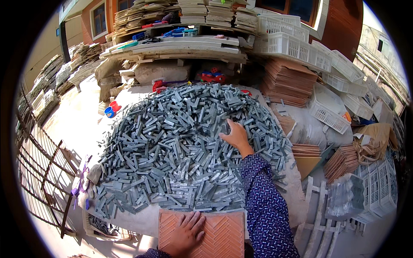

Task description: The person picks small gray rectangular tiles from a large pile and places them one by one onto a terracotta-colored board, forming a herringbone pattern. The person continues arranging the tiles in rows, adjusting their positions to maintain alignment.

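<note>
A large heap of grey stone strips covers the table in front of me. My right hand reaches into the right side of the heap, thumb and fingers closed round a dark grey strip. At the near edge of the table lies an orange-brown mould with a herringbone pattern of grooves. My left hand rests flat on the mould's left part, fingers stretched out and holding nothing. No strips show in the part of the mould that I can see.
A red cup and a blue cup stand left of the heap. Stacked brown sheets and white crates are on the right. A metal railing is at left; a crate of strips sits below the table.
</note>
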Demonstrator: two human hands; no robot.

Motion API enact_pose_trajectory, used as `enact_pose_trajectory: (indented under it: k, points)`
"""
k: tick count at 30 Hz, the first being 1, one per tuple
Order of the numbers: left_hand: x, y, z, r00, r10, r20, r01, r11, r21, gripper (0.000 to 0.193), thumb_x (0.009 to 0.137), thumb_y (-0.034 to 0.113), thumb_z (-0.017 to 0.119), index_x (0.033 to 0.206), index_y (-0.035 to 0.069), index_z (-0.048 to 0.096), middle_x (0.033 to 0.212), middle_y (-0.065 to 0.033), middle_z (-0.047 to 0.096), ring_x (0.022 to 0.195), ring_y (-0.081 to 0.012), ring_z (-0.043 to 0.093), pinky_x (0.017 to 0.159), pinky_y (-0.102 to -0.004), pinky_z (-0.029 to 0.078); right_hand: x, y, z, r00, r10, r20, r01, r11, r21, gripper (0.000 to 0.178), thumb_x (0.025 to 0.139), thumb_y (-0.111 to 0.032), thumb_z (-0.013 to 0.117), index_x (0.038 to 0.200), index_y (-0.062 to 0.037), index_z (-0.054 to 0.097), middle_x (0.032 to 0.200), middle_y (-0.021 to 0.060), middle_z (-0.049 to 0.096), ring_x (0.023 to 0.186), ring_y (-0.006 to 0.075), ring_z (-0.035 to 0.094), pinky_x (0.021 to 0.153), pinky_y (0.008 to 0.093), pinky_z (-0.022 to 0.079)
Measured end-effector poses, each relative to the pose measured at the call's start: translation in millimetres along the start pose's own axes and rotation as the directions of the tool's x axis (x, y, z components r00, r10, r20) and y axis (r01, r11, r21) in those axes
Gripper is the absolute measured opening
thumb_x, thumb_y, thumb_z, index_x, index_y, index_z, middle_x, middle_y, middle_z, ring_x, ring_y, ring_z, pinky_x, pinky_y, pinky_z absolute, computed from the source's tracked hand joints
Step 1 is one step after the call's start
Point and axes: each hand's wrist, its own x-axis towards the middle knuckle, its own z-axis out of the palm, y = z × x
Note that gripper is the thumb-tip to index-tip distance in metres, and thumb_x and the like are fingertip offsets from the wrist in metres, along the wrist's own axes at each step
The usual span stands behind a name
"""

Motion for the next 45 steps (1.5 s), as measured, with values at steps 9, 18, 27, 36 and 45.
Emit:
enact_pose_trajectory:
  k: [9, 18, 27, 36, 45]
  points:
    - [-0.5, -10.7, 9.1, 0.999, 0.02, -0.05, -0.02, 1.0, 0.007, 0.059, 0.087, 0.037, 0.058, 0.139, 0.012, 0.045, 0.144, -0.0119, 0.042, 0.135, -0.0301, 0.037, 0.112, -0.0497, 0.022, -72.2, -55.4, -2.1, 0.965, -0.211, 0.157, 0.211, 0.977, 0.018, 0.069, 0.07, -0.053, 0.074, 0.123, -0.0129, 0.057, 0.125, 0.0131, 0.054, 0.12, 0.0362, 0.045, 0.1, 0.0474, 0.037]
    - [-3.6, -1.2, 0.9, 1.0, 0.019, 0.003, -0.019, 1.0, -0.012, 0.057, 0.09, 0.036, 0.054, 0.141, 0.011, 0.042, 0.146, -0.0121, 0.04, 0.137, -0.0293, 0.033, 0.113, -0.0496, 0.021, -44.4, 6.1, 28.8, 0.982, 0.117, -0.15, -0.15, 0.961, -0.232, 0.07, 0.08, -0.065, 0.057, 0.128, -0.0139, 0.058, 0.138, 0.0125, 0.049, 0.134, 0.0453, 0.028, 0.11, 0.0552, 0.02]
    - [-2.7, -12.2, 9.4, 0.994, 0.071, -0.084, -0.068, 0.997, 0.03, 0.056, 0.09, 0.035, 0.054, 0.138, 0.008, 0.043, 0.145, -0.0131, 0.041, 0.136, -0.0293, 0.034, 0.111, -0.0497, 0.024, -102.7, -74.8, 29.8, 0.958, -0.237, 0.162, 0.238, 0.971, 0.017, 0.072, 0.079, -0.057, 0.066, 0.125, -0.0033, 0.057, 0.132, 0.0206, 0.052, 0.122, 0.0395, 0.047, 0.104, 0.043, 0.035]
    - [-2.9, -7.5, 8.8, 0.996, 0.08, -0.05, -0.081, 0.996, -0.024, 0.056, 0.092, 0.036, 0.051, 0.139, 0.006, 0.042, 0.145, -0.0134, 0.04, 0.136, -0.0301, 0.034, 0.11, -0.0518, 0.025, -26.2, -15.6, 26.5, 1.0, -0.003, -0.015, 0.005, 0.993, 0.119, 0.073, 0.086, -0.053, 0.059, 0.137, -0.0025, 0.044, 0.144, 0.0249, 0.037, 0.137, 0.0427, 0.027, 0.112, 0.0449, 0.024]
    - [0.5, -4.7, 12.5, 0.995, 0.078, -0.065, -0.08, 0.996, -0.031, 0.056, 0.092, 0.036, 0.052, 0.138, 0.006, 0.043, 0.145, -0.0129, 0.04, 0.136, -0.0294, 0.034, 0.11, -0.0518, 0.025, -9.9, -37.3, 66.6, 0.96, -0.261, -0.098, 0.265, 0.964, 0.024, 0.049, 0.067, -0.017, 0.068, 0.115, -0.0114, 0.061, 0.126, 0.0124, 0.055, 0.125, 0.0381, 0.042, 0.105, 0.0446, 0.035]
